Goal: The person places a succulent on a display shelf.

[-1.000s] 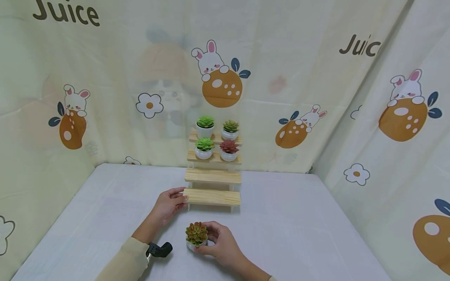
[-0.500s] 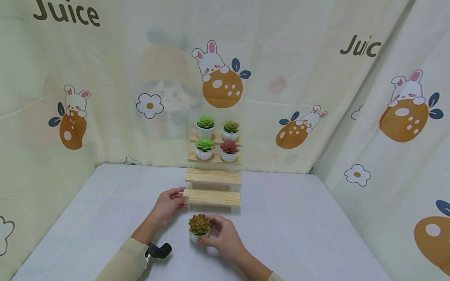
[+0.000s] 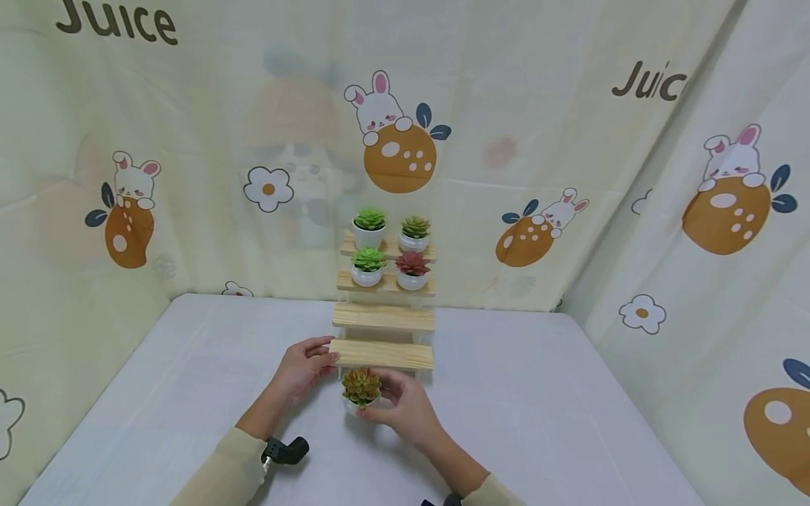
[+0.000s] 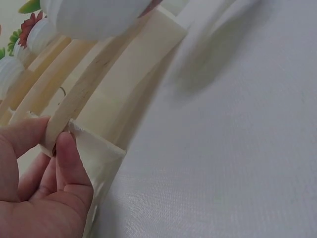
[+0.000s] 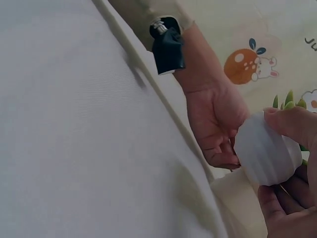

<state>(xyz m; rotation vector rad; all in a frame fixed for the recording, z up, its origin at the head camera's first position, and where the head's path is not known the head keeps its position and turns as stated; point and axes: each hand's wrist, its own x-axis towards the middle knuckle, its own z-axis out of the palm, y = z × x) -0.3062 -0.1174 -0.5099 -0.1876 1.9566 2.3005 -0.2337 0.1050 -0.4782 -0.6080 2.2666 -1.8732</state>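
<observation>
My left hand [image 3: 302,372] pinches the left end of the lowest board of a stepped wooden stand [image 3: 382,355]; in the left wrist view, thumb and finger grip that board [image 4: 81,96]. My right hand [image 3: 408,411] holds a potted succulent [image 3: 361,386] with red-tipped green leaves, just in front of the lowest board. Its white ribbed pot [image 5: 267,151] sits between thumb and fingers in the right wrist view, raised off the table. Most of its leaves are hidden there behind the pot and thumb.
On the top board stand a green succulent [image 3: 369,228] and a yellowish-green one [image 3: 415,233]. One board lower are a bright green succulent [image 3: 368,267] and a dark red one [image 3: 412,270]. The white-covered table [image 3: 538,407] meets a printed curtain [image 3: 474,246] behind.
My right hand has carried the potted succulent away from me, up to the stand's lowest board. My left hand keeps its grip on the board's left end.
</observation>
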